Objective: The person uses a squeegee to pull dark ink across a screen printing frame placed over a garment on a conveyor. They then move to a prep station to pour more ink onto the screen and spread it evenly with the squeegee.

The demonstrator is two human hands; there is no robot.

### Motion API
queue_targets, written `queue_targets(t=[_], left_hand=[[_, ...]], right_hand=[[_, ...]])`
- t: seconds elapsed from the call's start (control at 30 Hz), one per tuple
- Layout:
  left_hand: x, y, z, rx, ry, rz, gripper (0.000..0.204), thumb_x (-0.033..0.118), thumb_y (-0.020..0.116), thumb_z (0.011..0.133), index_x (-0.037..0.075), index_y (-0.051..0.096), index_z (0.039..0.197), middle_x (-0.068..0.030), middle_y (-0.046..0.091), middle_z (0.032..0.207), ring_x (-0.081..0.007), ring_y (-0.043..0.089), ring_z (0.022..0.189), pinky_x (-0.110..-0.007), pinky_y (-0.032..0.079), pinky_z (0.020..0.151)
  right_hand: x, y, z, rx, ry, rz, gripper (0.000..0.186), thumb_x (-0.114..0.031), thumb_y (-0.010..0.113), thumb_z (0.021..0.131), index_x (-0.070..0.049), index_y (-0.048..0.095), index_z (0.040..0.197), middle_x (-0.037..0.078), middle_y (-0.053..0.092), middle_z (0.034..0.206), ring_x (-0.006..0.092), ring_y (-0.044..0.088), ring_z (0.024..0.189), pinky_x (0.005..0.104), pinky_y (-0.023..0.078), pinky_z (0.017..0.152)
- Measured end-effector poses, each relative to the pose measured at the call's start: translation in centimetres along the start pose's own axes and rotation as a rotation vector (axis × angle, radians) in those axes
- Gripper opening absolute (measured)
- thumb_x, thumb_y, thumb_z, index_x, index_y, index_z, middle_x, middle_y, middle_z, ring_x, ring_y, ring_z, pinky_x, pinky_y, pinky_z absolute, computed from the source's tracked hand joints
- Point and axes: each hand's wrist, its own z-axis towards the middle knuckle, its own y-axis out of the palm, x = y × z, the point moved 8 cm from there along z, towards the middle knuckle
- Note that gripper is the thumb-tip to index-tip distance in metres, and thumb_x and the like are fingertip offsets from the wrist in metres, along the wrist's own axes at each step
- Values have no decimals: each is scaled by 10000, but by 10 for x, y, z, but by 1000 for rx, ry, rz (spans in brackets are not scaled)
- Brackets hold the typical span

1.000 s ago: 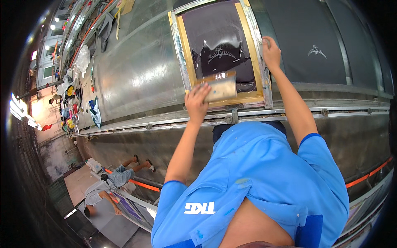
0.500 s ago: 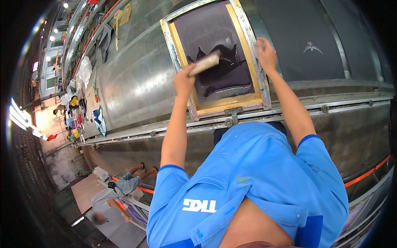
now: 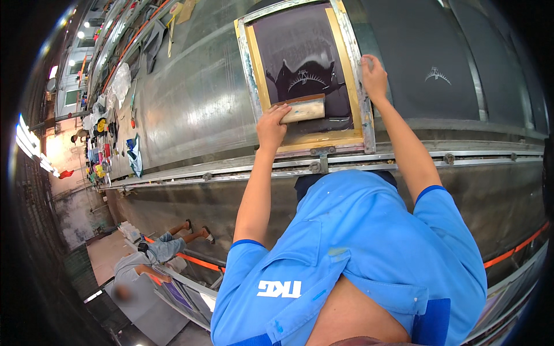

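Note:
A screen-printing frame (image 3: 258, 69) with a wood and metal border lies on the long metal table (image 3: 190, 109); its dark mesh carries a pale design. My left hand (image 3: 271, 128) grips a wooden-handled squeegee (image 3: 304, 108) that rests on the mesh near the frame's near edge. My right hand (image 3: 374, 78) presses on the frame's right rail. A dark fabric panel (image 3: 427, 69) with a small pale print lies just right of the frame.
A metal guide rail (image 3: 346, 164) runs along the table's near edge. Coloured ink pots and rags (image 3: 101, 150) crowd the far left of the table. A person (image 3: 150, 259) sits on the floor at lower left beside orange-edged frames.
My left hand pushed the squeegee up the mesh, then drew it back toward the frame's near edge. My right hand stayed on the right rail.

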Motion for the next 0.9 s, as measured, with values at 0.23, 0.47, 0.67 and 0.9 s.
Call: queue_targets(t=[0.23,0.47,0.67,0.9], left_hand=[[15,23,-66,-120,-30,18,606,-74,649,643,162,709,1198,-35,665,1296,-292,605,1217,-416,475,1052],[47,24,-135,-55,-32,44,695,-104,622,673,185,654,1304,-30,615,1375,-320,543,1295,-496,394,1125],[58,-8,-135,-54,-26,-14,669,-102,629,654,175,679,1262,-26,642,1335,-308,546,1296,-486,415,1115],[-45,-56,-101,548,-502,-385,411,234,740,911,-53,625,1181,-174,684,1179,-315,631,1150,-389,485,973]], right_hand=[[3,1,2,10,10,-6,338,-408,575,967,-131,676,1133,198,677,781,391,662,761,466,481,712],[2,3,4,9,-64,-18,324,-391,585,963,-128,684,1124,208,692,826,399,673,828,466,490,758],[5,-1,8,35,-90,-11,327,-373,598,954,-128,695,1148,198,715,982,375,681,953,425,499,850],[-4,6,4,-54,-128,12,350,-327,567,983,-65,661,1196,179,702,1132,325,663,1058,383,485,927]])
